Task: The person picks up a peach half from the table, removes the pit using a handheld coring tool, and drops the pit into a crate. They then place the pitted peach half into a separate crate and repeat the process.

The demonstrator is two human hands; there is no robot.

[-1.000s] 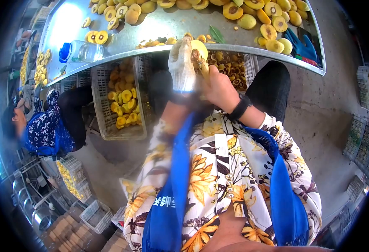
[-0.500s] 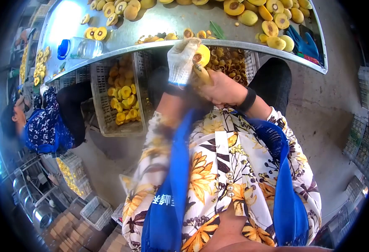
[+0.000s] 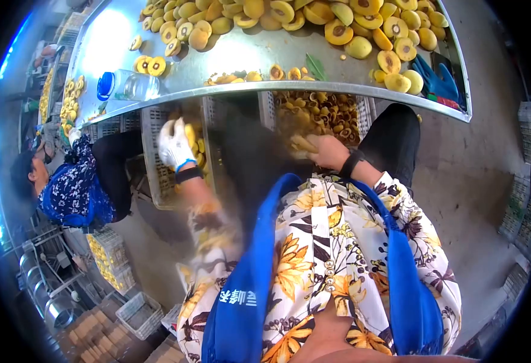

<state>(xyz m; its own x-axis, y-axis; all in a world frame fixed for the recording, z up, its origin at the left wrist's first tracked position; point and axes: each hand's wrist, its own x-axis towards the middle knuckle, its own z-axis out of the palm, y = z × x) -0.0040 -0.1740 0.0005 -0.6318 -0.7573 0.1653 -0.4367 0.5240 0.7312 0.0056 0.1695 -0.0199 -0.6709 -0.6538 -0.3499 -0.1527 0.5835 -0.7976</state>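
Observation:
My left hand [image 3: 176, 144], in a white knit glove, is over the left crate [image 3: 150, 151]. Its fingers are curled, and a yellow peach half [image 3: 190, 135] shows against them. More yellow halves lie in the crate below, partly hidden by the glove. My bare right hand [image 3: 330, 151] is closed round a wooden-handled tool [image 3: 303, 144] in front of my lap. Motion blurs the tool, and its tip is not clear. Behind it stands a second crate [image 3: 268, 109] full of brown pits and scraps [image 3: 329, 115].
Above the crates runs a metal table [image 3: 187, 69] piled with halved peaches [image 3: 338, 31]. A plastic bottle [image 3: 133, 85], a leaf [image 3: 315, 66] and blue gloves [image 3: 437, 78] lie on it. Another person [image 3: 75, 187] sits at left. An empty basket [image 3: 139, 313] stands on the floor behind.
My left hand has moved left and away from my right hand, carrying the peach half to the left crate. My right hand has lowered slightly with the tool. The view has shifted a little.

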